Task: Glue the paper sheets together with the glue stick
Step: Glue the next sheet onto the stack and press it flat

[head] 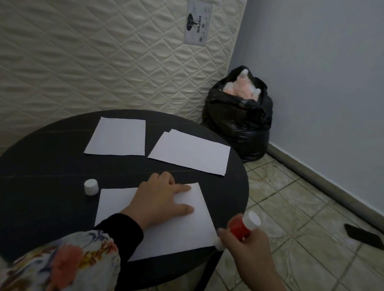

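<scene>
Your left hand (160, 201) is flat on the nearest paper sheet (176, 234), fingers straight and spread, pressing it down on the round dark surface (39, 175). That sheet sits at the near edge of the surface, a bit rotated, with its near right corner reaching the rim.

Your right hand (248, 254) is just off the right edge of the surface, fingers curled around the glue stick (241, 227). It's the red-bodied one, white end pointing up and away, and its lower white tip looks to be right at the near right corner of the sheet, though it's blurry so I can't say for sure it's touching.

The white cap (91, 187) is standing on its own on the surface, just left of the sheet you're holding down.

Farther back there's a single sheet (117, 137) on the left and a small stack of sheets (190, 151) on the right, slightly misaligned, well apart from your hands.

Behind the surface a quilted mattress (79, 36) leans upright, a black bag (237, 117) sits in the corner, and a dark phone (365, 236) lies on the tiled floor (305, 254).
</scene>
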